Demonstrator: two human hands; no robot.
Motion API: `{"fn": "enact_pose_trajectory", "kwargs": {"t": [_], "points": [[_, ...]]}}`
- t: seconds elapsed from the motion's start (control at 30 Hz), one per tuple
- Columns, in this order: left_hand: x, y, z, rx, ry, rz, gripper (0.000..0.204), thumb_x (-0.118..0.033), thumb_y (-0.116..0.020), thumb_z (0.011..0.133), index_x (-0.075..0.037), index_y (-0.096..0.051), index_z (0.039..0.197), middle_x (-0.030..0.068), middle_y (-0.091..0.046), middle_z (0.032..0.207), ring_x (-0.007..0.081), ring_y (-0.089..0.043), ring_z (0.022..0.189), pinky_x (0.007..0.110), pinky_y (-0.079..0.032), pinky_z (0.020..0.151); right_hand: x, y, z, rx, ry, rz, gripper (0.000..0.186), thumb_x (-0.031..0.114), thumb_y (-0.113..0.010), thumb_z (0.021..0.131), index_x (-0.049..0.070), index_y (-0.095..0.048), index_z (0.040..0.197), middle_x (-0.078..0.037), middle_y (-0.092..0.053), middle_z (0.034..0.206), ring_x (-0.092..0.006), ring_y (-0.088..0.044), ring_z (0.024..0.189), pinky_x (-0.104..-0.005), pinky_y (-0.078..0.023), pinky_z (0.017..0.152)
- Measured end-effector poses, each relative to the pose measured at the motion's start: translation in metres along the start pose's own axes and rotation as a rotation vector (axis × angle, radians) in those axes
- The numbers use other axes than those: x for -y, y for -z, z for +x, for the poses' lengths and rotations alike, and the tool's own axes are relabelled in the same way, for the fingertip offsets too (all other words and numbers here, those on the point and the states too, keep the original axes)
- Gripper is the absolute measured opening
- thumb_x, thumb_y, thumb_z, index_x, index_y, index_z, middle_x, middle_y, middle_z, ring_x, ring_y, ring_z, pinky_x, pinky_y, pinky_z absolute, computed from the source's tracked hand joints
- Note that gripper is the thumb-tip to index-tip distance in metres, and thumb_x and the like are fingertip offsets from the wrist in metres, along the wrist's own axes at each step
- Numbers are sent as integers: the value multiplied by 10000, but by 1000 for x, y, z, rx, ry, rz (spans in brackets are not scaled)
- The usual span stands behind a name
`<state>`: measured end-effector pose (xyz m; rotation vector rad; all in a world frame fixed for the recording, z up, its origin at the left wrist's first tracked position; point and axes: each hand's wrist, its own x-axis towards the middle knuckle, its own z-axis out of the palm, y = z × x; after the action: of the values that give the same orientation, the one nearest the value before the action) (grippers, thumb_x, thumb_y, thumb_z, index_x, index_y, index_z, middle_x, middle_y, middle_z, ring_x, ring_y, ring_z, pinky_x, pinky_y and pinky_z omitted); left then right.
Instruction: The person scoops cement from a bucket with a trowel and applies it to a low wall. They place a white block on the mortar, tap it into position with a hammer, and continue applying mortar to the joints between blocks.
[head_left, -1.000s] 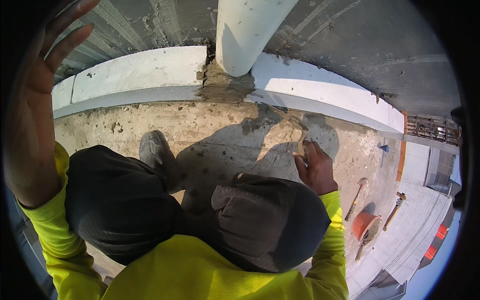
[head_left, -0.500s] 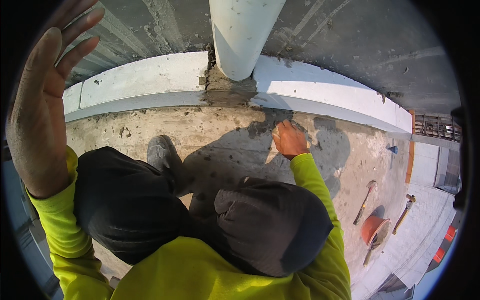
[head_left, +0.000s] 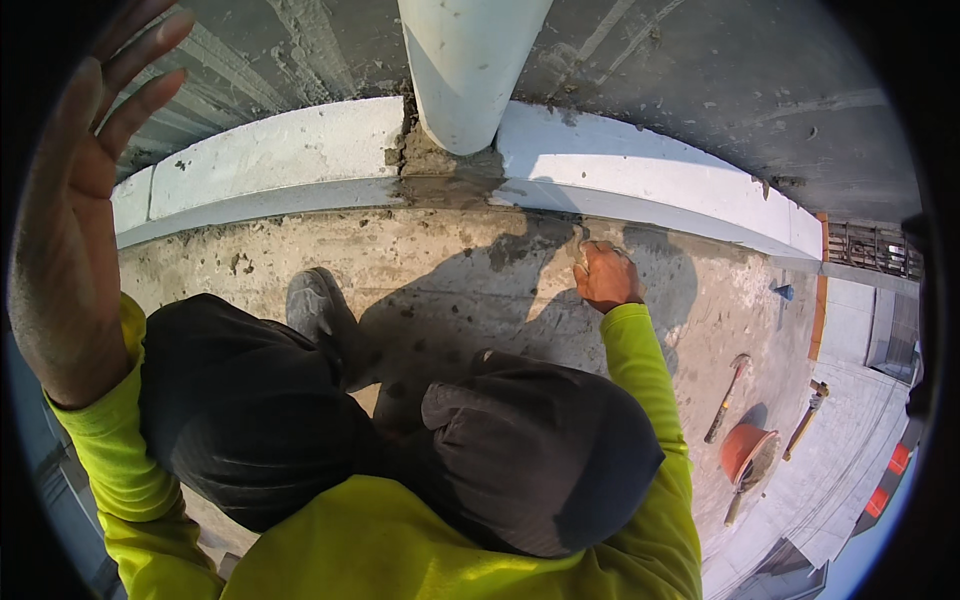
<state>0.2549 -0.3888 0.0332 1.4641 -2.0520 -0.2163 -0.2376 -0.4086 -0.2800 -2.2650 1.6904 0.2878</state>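
Observation:
My left hand (head_left: 75, 230) is raised at the far left, its fingers spread and nothing in it. Down by the concrete floor (head_left: 440, 275), my right hand (head_left: 608, 276) is closed, knuckles up, just in front of the white block kerb (head_left: 660, 165). A pale bit of something shows at its finger side, but its kind is too small to make out. Left of that hand, a patch of wet grey mortar (head_left: 455, 190) fills the gap in the kerb. A thick white pipe (head_left: 470, 70) stands in this gap.
At the right lie a hammer-like tool (head_left: 727, 398) with a dark handle and an orange bucket (head_left: 742, 447) with grey mortar. A wooden-handled hammer (head_left: 806, 420) lies beyond, with a small blue object (head_left: 785, 292) farther off. My boot (head_left: 322, 310) stands near the kerb.
My right hand has moved to the right along the floor, still closed. My left hand stays raised and open. The view has shifted slightly.

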Motion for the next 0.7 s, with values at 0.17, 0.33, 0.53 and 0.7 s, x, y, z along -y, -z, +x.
{"fn": "enact_pose_trajectory", "kwargs": {"t": [0.17, 0.33, 0.53, 0.7], "points": [[-1, -3, 2, 5, 20, 1, 647, -618, -325, 1010, -212, -446, 1499, 152, -404, 1559, 310, -448, 1406, 447, -418, 1118, -44, 6, -21, -153, 53, 21, 419, 295, -684, 847, 73, -631, 1198, -175, -674, 1099, -378, -661, 975, -469, -539, 847], [-3, -7, 9, 2, 15, -4, 634, -601, -336, 1016, -205, -448, 1498, 153, -412, 1554, 308, -452, 1404, 444, -421, 1116, -64, 3, -15, -30, 97, -52, 421, 307, -684, 858, 89, -630, 1214, -134, -676, 1104, -344, -659, 992, -461, -524, 876], [-4, -7, 10, -1, 36, 6, 619, -581, -349, 1023, -195, -450, 1496, 155, -421, 1547, 305, -456, 1401, 441, -425, 1114, -88, 28, -7, -157, 98, 38, 394, 247, -739, 814, 63, -678, 1157, -159, -681, 1093, -375, -658, 977, -453, -536, 859], [-6, -11, 16, -5, 45, -3, 606, -563, -361, 1029, -188, -452, 1495, 156, -429, 1542, 302, -459, 1399, 439, -428, 1112, -99, 26, -19, -171, 93, 40, 376, 202, -783, 776, 52, -696, 1111, -165, -683, 1083, -382, -664, 957, -444, -546, 834]]}}
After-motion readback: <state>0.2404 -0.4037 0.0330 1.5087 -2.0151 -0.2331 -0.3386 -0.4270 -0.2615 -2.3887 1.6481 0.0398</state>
